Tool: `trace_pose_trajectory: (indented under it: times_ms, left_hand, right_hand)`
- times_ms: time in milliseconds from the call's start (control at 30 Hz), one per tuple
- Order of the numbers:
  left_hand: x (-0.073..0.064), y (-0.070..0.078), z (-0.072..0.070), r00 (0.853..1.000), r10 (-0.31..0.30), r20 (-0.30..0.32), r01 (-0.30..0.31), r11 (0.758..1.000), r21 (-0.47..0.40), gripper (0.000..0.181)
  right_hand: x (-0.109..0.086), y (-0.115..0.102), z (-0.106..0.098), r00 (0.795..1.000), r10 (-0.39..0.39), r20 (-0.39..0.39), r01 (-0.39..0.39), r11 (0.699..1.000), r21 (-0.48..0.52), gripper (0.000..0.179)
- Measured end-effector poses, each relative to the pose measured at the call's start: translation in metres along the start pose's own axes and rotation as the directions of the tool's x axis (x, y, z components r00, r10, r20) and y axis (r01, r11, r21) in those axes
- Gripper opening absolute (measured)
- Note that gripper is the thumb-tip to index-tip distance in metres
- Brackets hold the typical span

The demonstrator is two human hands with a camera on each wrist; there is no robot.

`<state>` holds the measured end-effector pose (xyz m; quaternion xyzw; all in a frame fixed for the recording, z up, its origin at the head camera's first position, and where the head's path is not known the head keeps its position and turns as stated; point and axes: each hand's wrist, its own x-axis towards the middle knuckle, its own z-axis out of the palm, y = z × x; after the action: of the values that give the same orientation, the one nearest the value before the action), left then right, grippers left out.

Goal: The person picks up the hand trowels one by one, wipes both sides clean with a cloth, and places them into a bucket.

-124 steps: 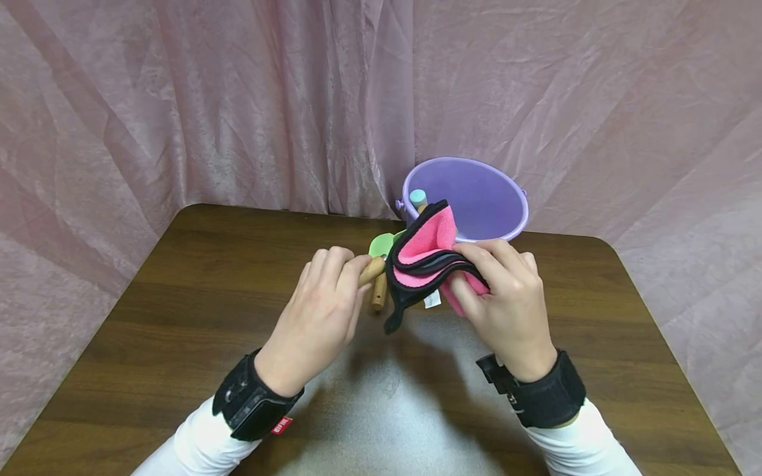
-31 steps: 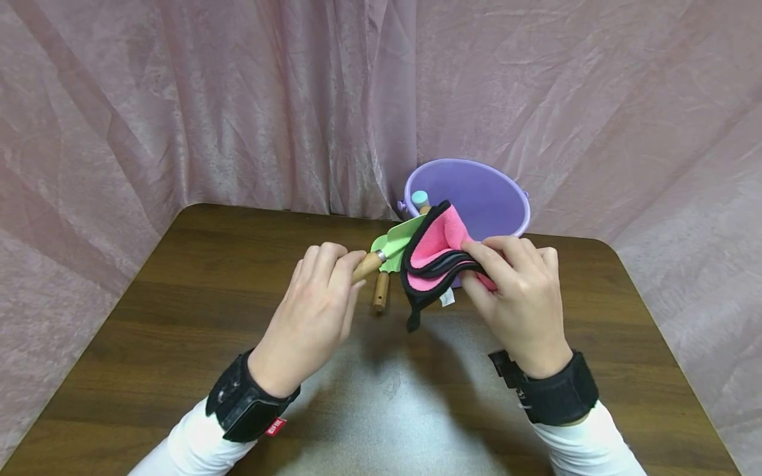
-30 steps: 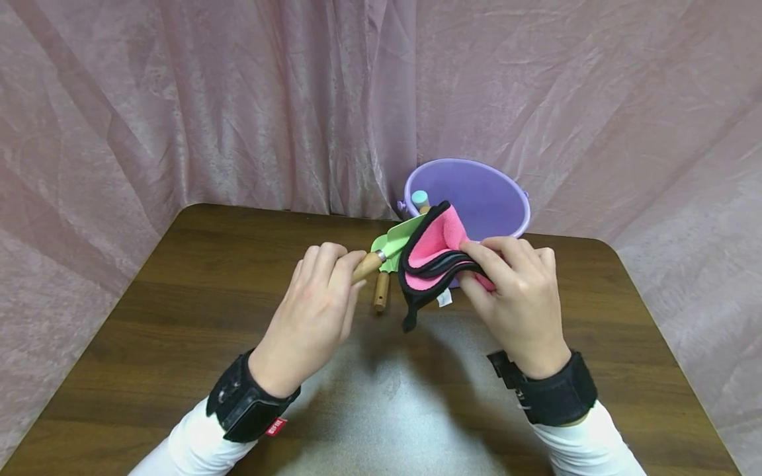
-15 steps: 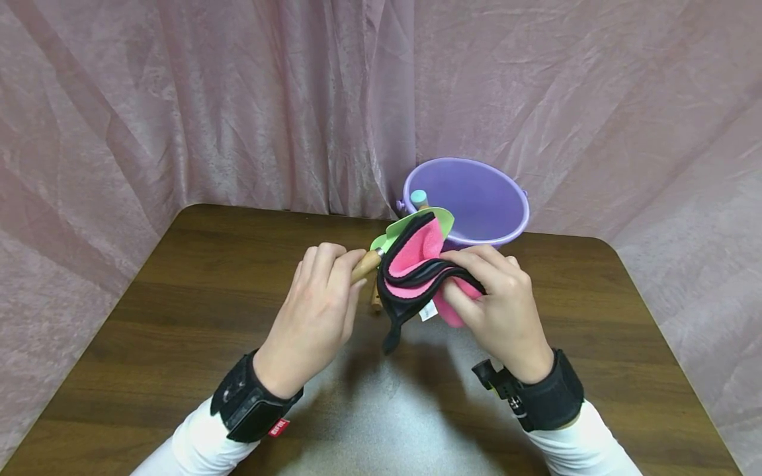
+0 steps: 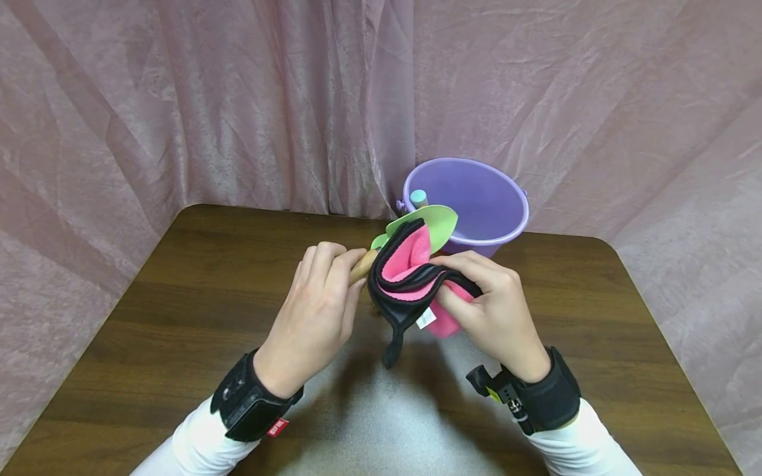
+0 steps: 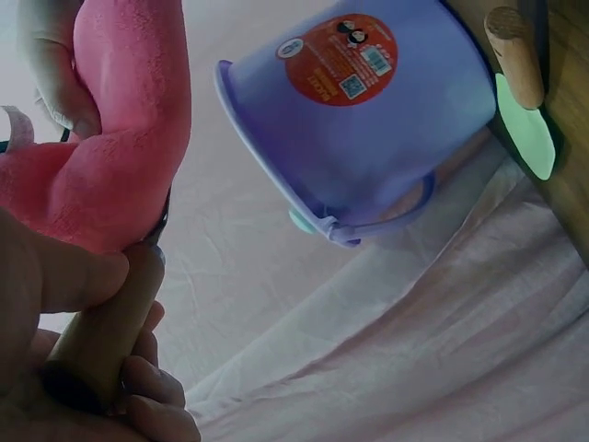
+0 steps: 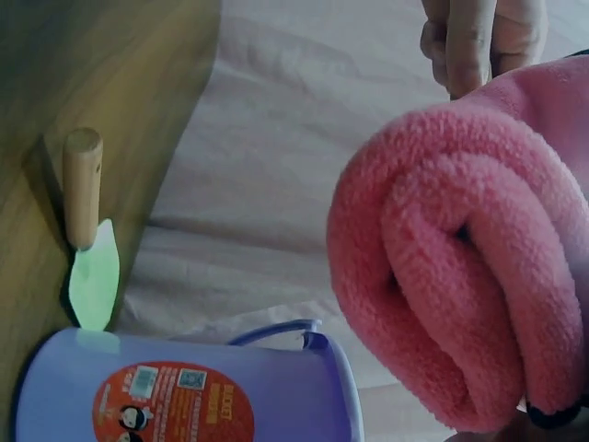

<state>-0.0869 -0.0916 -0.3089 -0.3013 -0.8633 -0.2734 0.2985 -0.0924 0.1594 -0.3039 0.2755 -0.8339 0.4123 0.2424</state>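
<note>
My left hand grips the wooden handle of a garden trowel; its green blade points up and right, above the table. A folded pink fleecy cloth with black edging lies across the lower blade, close to the handle. My right hand pinches that cloth between thumb and fingers. In the right wrist view the cloth appears as thick rolled layers, hiding the blade. Beyond the cloth, the blade's rounded tip shows uncovered.
A purple bucket stands at the table's back edge, a light blue handle end poking above its rim. Beside it, a second green garden tool with a wooden handle lies on the wooden table. A pink curtain hangs behind.
Since one second ago, my right hand and the cloth have moved left and nearer me, towards the trowel's handle. The blade's tip has come into view. My left hand has barely moved.
</note>
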Motion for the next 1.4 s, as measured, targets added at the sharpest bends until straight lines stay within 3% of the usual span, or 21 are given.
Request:
trace_pose_trajectory:
  times_ms: [267,467,933,1400]
  left_hand:
    - [0.000,0.001,-0.001,1.000,-0.006,0.006,0.006,1.000,-0.008,0.036]
    - [0.000,-0.001,-0.002,1.000,0.006,-0.008,-0.006,1.000,-0.011,0.033]
    - [0.004,-0.010,-0.013,0.999,-0.027,-0.022,0.024,0.992,-0.123,0.030]
    - [0.004,-0.015,-0.021,0.999,-0.031,0.013,0.032,0.991,-0.127,0.029]
  right_hand:
    - [0.000,-0.001,0.001,1.000,0.011,0.005,-0.011,1.000,0.017,0.027]
    - [0.001,-0.001,0.001,1.000,-0.023,-0.021,0.023,1.000,-0.011,0.027]
    - [0.006,0.003,-0.006,0.976,-0.172,-0.130,0.142,0.967,-0.211,0.025]
    - [0.012,0.009,-0.024,0.964,-0.158,-0.216,0.091,0.953,-0.290,0.025]
